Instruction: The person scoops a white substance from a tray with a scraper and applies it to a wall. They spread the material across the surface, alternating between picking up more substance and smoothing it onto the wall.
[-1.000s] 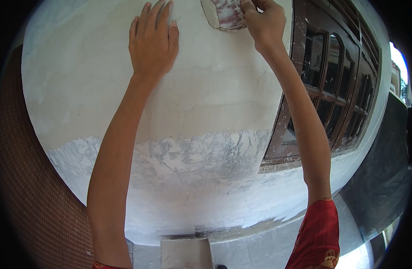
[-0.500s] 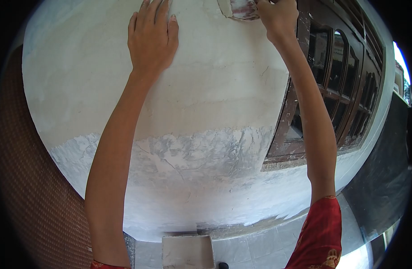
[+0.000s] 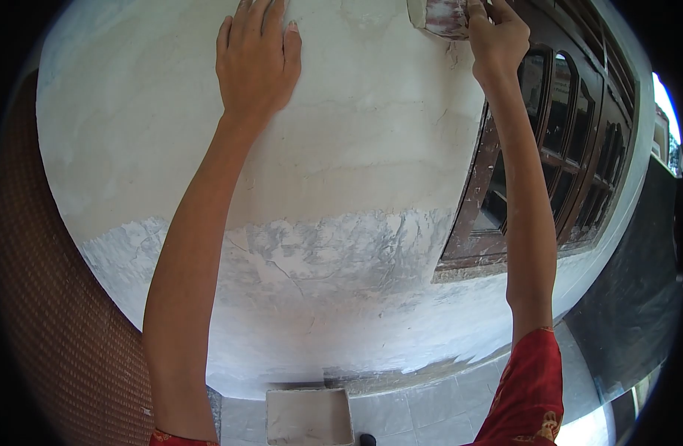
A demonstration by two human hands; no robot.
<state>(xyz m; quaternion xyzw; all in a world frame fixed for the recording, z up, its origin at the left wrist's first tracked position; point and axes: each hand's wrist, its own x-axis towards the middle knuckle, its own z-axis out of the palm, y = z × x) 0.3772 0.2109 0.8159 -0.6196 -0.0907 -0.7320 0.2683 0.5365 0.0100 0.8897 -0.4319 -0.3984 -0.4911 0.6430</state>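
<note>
My left hand (image 3: 258,63) lies open on the upper part of the pale wall (image 3: 356,149), palm down with the fingers pointing up. In my right hand (image 3: 499,41) is a flat putty scraper (image 3: 442,18), smeared with whitish and reddish-brown stuff. Its blade is at the wall near the upper corner of the dark wooden window (image 3: 468,238); the top of the tool is cut off by the view. Smooth cream coating covers the wall's upper part. Lower down, a rough grey-white band (image 3: 319,253) shows cracks and patches.
On the grey tiled floor (image 3: 393,412) below stands a shallow box (image 3: 268,420) with a pale inside. A brown woven panel (image 3: 73,312) borders the wall on the left. A dark sheet (image 3: 631,297) hangs at the right, beyond the window.
My right hand has moved right with the scraper, closer to the window frame. My left hand has stayed on the wall, shifting only slightly right and down in view.
</note>
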